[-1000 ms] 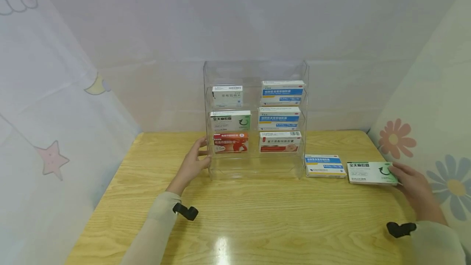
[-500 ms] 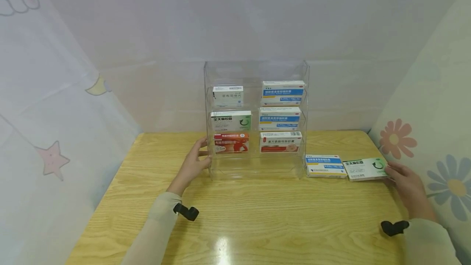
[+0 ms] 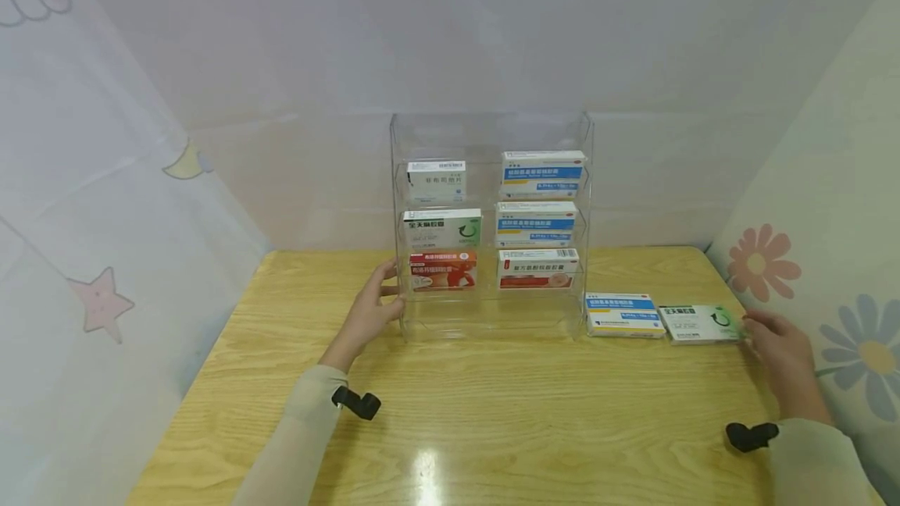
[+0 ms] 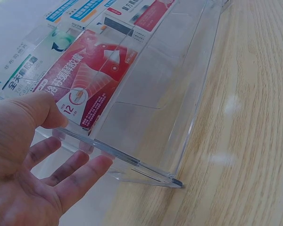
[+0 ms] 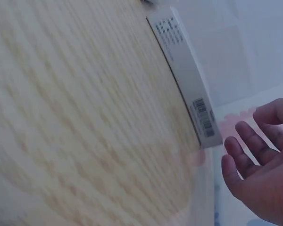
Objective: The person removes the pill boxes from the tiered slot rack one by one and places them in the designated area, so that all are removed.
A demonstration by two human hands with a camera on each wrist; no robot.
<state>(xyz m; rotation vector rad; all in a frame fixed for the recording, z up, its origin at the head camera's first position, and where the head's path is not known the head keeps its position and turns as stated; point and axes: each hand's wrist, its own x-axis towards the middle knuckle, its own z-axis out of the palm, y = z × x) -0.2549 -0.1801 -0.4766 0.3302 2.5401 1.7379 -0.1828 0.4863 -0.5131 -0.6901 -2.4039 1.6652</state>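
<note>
My left hand [image 3: 367, 311] rests at the left side of a clear tiered display rack [image 3: 485, 328]. In the left wrist view its fingers are spread along the outer side panel, and the thumb lies at the panel's front edge. On the tabletop right of the rack lies a white-and-green medicine box [image 3: 699, 324], beside a blue-and-white medicine box [image 3: 624, 314]. My right hand [image 3: 782, 350] is at the green box's right end. In the right wrist view, its loosely bent fingers [image 5: 232, 172] stand apart from that box [image 5: 186, 80].
In the rack's left column are a white box [image 3: 436, 182], a white-and-green box [image 3: 441, 229] and a red box [image 3: 443, 272]. The right column holds two blue-and-white boxes [image 3: 541, 176] above a white-and-red box [image 3: 537, 269]. Cloth [image 3: 316, 178] hangs behind the wooden table [image 3: 492, 412].
My right hand has moved left with the white-and-green box, set it flat near the blue-and-white box, and let it go. The left hand has stayed at the rack.
</note>
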